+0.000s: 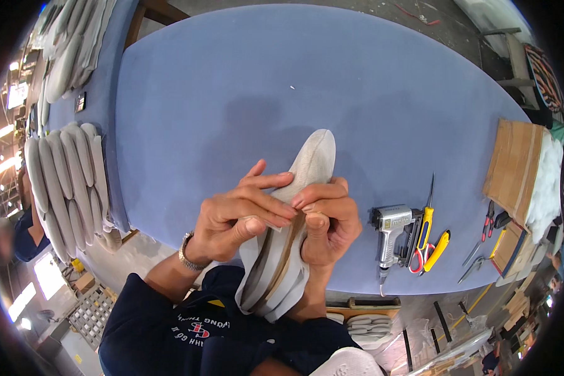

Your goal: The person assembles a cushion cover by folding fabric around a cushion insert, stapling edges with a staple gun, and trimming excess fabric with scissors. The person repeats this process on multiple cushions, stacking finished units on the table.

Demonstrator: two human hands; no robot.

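A long, narrow padded piece (315,156) covered in light grey fabric, with a rounded, seamed tip, points away from me above the table. Its near end opens into loose fabric flaps (257,282) around a brown strip (283,266). My left hand (238,210), with a metal watch on its wrist, presses its fingers on the fabric edge from the left. From the right, my right hand (331,219) curls round the piece and pinches the same edge between thumb and fingers. The fingertips of both hands meet at the middle of the piece.
On the blue table (194,81), to the right, lie a staple gun (393,235), a yellow screwdriver (427,225), red-handled scissors (418,258) and a yellow cutter knife (437,250). A cardboard box (514,169) with white stuffing stands farther right. Similar grey padded pieces (69,182) are stacked at the left.
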